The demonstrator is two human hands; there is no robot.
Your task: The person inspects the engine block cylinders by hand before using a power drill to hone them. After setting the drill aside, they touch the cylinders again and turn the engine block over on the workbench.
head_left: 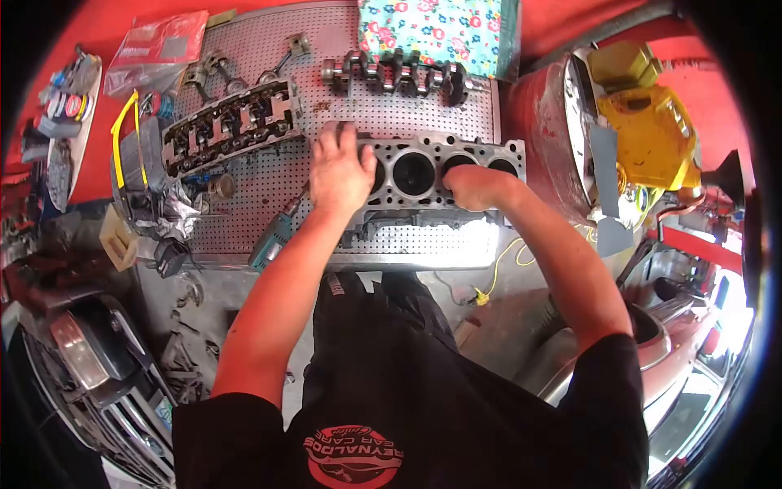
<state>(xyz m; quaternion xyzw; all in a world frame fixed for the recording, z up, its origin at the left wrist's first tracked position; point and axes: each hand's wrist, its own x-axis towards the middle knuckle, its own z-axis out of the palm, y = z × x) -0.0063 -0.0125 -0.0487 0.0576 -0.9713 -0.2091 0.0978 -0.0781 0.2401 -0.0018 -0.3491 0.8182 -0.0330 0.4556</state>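
Note:
My left hand (340, 169) lies on the left end of a metal engine block (440, 144), its fingers slightly apart over the far edge. On the block's right half, my right hand (475, 187) is curled with its fingers down at the third cylinder bore; the fingertips are hidden, and so is anything they hold. Between the hands an open, dark bore (414, 174) shows. A cylinder head (232, 126) sits to the left of the block, and a crankshaft (399, 75) lies beyond it. Near my left forearm is a green power tool (274, 236).
The perforated metal bench (326, 20) carries pistons with rods (220, 72) and a floral cloth (440, 33). A large drum (547, 134) and a yellow container (652, 134) stand right. Vehicle parts lie at lower left and right. A yellow cord (505, 261) hangs below the bench.

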